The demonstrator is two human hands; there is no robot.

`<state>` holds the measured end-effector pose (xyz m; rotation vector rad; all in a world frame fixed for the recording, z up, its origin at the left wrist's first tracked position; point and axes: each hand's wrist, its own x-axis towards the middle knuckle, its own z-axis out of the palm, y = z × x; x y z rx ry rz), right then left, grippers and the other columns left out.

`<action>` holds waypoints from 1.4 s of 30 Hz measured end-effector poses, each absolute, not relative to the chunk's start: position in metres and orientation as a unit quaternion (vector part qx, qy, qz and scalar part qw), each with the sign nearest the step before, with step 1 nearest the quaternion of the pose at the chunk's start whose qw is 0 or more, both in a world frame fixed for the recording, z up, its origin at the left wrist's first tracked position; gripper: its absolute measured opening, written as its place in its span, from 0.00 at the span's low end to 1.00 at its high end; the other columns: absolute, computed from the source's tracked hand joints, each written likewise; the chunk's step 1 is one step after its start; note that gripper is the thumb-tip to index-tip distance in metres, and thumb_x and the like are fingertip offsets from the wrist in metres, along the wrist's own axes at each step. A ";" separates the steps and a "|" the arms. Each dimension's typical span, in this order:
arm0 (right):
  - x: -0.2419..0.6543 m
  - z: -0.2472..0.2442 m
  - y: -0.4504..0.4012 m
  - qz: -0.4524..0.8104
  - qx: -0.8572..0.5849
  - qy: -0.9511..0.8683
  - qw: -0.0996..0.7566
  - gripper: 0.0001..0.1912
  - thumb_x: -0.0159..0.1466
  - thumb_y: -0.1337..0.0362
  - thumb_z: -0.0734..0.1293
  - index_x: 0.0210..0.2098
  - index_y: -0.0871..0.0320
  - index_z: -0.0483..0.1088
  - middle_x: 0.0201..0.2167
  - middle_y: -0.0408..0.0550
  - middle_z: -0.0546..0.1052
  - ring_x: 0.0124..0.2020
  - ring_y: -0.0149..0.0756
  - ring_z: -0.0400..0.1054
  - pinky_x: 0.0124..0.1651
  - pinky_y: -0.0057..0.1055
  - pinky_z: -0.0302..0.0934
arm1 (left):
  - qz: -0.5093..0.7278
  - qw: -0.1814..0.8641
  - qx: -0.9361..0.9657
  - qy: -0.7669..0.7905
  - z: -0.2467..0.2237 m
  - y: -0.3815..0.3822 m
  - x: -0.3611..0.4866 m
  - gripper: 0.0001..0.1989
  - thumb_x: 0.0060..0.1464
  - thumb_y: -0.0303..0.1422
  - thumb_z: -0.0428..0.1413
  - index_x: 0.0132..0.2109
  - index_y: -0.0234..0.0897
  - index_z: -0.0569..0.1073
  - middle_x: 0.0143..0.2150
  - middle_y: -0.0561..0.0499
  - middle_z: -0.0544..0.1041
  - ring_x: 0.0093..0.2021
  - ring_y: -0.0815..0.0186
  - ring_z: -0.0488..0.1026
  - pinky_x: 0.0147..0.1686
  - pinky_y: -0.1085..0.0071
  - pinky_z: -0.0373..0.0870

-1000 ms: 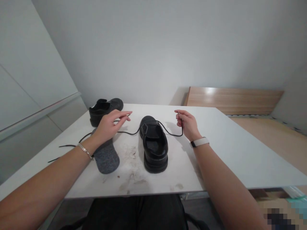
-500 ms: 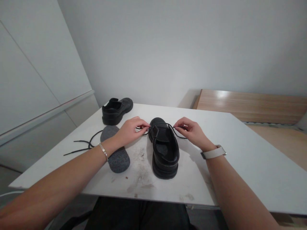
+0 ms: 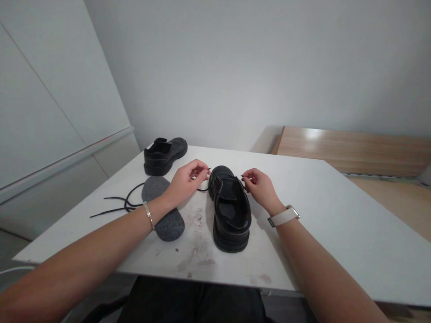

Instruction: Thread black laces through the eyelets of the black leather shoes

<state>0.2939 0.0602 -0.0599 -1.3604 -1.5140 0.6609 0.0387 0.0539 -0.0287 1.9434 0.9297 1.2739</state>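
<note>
A black shoe [image 3: 231, 240] stands on the white table in front of me, heel towards me, with its opening facing up. My left hand [image 3: 186, 181] is closed at the left of the toe, pinching a black shoelace [image 3: 203, 190] whose tip pokes out past the fingers. On the other side, my right hand [image 3: 261, 186] is closed too, its fingertips on the lace's other end close to the shoe's right eyelet flap. Under my left wrist lies a grey felt insole [image 3: 171, 226], partly covered by the forearm.
Another black shoe [image 3: 157, 161] sits at the table's far left corner. A loose black shoelace [image 3: 116, 209] lies left of the insole. Brown dirt smudges [image 3: 198, 258] mark the white table [image 3: 336, 233] near its front edge. Wooden furniture [image 3: 336, 150] stands behind at the right.
My right hand has moved in left, closer to the shoe, with less lace showing by it. My left hand has risen slightly, and a lace tip now sticks out beyond its fingers.
</note>
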 end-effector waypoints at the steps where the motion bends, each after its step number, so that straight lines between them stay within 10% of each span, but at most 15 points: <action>1: 0.294 -0.061 0.061 0.274 -0.560 -0.610 0.489 0.03 0.60 0.64 0.66 0.33 0.57 0.70 0.24 0.43 0.74 0.21 0.30 0.66 0.24 0.26 0.60 | 0.486 0.348 0.729 0.333 -0.028 0.052 0.039 0.09 0.61 0.37 0.55 0.41 0.35 0.70 0.36 0.48 0.78 0.34 0.66 0.77 0.36 0.69 0.74; 7: 0.284 -0.059 0.059 0.335 -0.443 -0.639 0.532 0.10 0.62 0.57 0.68 0.36 0.57 0.71 0.40 0.49 0.79 0.38 0.32 0.72 0.41 0.30 0.65 | 0.438 0.364 0.759 0.315 -0.031 0.048 0.045 0.10 0.62 0.39 0.55 0.41 0.36 0.71 0.41 0.46 0.76 0.41 0.63 0.76 0.41 0.66 0.75; 19: 0.298 -0.039 0.048 0.457 -0.428 -0.613 0.482 0.13 0.55 0.56 0.72 0.31 0.59 0.70 0.30 0.47 0.77 0.32 0.32 0.71 0.39 0.31 0.66 | 0.396 0.333 0.793 0.321 -0.038 0.056 0.035 0.11 0.62 0.39 0.56 0.43 0.36 0.76 0.44 0.44 0.79 0.42 0.61 0.77 0.43 0.64 0.75; 33: 0.305 -0.033 0.040 0.173 -0.462 -0.782 0.382 0.05 0.60 0.71 0.64 0.31 0.57 0.71 0.31 0.45 0.75 0.31 0.32 0.66 0.35 0.29 0.60 | 0.343 0.067 0.890 0.292 -0.027 0.051 0.029 0.10 0.62 0.29 0.53 0.43 0.36 0.79 0.36 0.47 0.78 0.34 0.66 0.75 0.33 0.71 0.70; 42: 0.300 -0.026 0.035 0.136 -0.434 -0.804 0.382 0.08 0.59 0.75 0.64 0.32 0.57 0.70 0.31 0.44 0.72 0.33 0.32 0.65 0.37 0.29 0.59 | 0.348 0.069 0.890 0.287 -0.023 0.051 0.030 0.08 0.62 0.30 0.55 0.41 0.35 0.80 0.35 0.48 0.79 0.33 0.66 0.75 0.33 0.73 0.70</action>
